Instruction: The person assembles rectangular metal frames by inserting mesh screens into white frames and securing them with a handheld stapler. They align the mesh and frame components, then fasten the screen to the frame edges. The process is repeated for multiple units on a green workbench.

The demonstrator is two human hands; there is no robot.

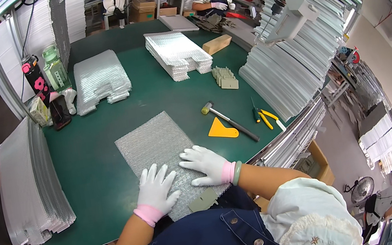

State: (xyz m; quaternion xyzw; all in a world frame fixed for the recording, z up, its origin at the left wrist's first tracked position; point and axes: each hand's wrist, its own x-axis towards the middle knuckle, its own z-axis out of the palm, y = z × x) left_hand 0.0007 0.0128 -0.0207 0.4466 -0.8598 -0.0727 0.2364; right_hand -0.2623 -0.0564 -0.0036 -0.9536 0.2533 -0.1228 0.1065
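A silvery, fine-textured sheet (149, 137) lies flat on the green tabletop near me, reaching to the front edge. My left hand (156, 189), in a white glove with a pink cuff, rests on its left side with fingers spread. On the sheet's right side lies my gloved right hand (206, 164), fingers also spread and nothing in them. Between my hands and my body, a small grey-green notched plate (203, 200) sits on the near end of the sheet. Neither hand touches that plate.
A hammer (229, 120), yellow scraper (222, 128) and yellow-handled pliers (266, 120) lie to the right. Stacks of silvery sheets (102, 78) (177, 53) stand farther back, beside small plates (225, 78) and a wooden block (217, 44). Bottles (55, 70) and a phone (59, 112) are at left.
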